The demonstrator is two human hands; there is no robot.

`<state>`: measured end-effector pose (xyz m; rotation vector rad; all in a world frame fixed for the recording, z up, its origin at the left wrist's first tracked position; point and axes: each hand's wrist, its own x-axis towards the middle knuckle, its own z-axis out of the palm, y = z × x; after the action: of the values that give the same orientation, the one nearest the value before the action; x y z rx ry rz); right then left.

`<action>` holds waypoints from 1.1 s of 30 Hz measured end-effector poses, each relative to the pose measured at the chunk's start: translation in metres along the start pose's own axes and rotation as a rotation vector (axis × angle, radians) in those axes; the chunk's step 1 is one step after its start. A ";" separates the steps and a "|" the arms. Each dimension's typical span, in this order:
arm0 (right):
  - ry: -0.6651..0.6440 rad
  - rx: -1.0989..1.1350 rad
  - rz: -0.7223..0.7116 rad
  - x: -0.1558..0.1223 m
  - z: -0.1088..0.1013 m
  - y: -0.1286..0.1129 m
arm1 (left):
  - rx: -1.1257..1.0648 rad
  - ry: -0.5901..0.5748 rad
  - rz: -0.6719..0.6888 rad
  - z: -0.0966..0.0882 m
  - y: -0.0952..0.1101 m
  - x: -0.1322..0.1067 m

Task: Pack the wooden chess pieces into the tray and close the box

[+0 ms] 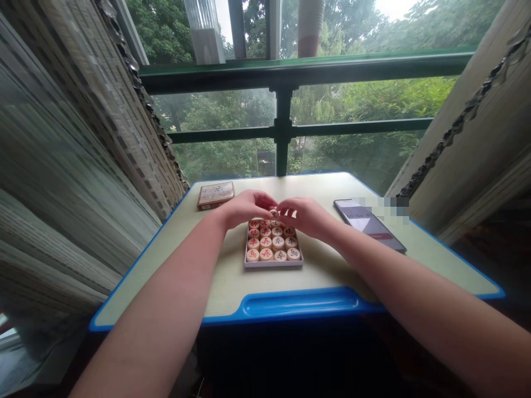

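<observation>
A shallow white tray (272,265) lies in the middle of the desk, filled with several round wooden Chinese chess pieces (272,244) marked in red and black. My left hand (244,208) and my right hand (306,215) meet over the tray's far row. Their fingers curl down and pinch at a piece (274,213) between them. The far row is mostly hidden under my hands.
The tray's lid (215,195) lies at the desk's far left. A phone (369,224) with a lit screen rests at the right. The pale desk (323,265) has a blue rim and a blue groove at its front edge. Window bars and curtains stand behind it.
</observation>
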<state>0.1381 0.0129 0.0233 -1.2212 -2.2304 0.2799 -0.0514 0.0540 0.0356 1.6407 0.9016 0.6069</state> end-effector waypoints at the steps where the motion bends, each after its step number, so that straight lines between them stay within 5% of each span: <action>1: 0.012 0.015 -0.010 0.000 0.001 -0.001 | -0.012 0.015 0.000 0.000 0.000 0.000; 13: 0.056 -0.085 -0.122 -0.001 -0.004 -0.004 | -0.125 -0.011 -0.023 0.000 0.006 -0.005; 21: 0.011 -0.139 -0.063 -0.001 -0.010 -0.006 | -0.140 -0.046 -0.038 -0.001 0.005 -0.005; 28: -0.396 0.020 -0.054 -0.010 -0.036 -0.027 | -0.178 0.311 0.013 -0.011 -0.006 0.005; 33: -0.535 0.009 -0.079 -0.015 -0.032 -0.035 | -0.166 0.372 -0.001 -0.015 -0.010 0.007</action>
<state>0.1384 -0.0217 0.0593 -1.1447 -2.7144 0.6483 -0.0613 0.0691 0.0290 1.4011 1.0866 0.9811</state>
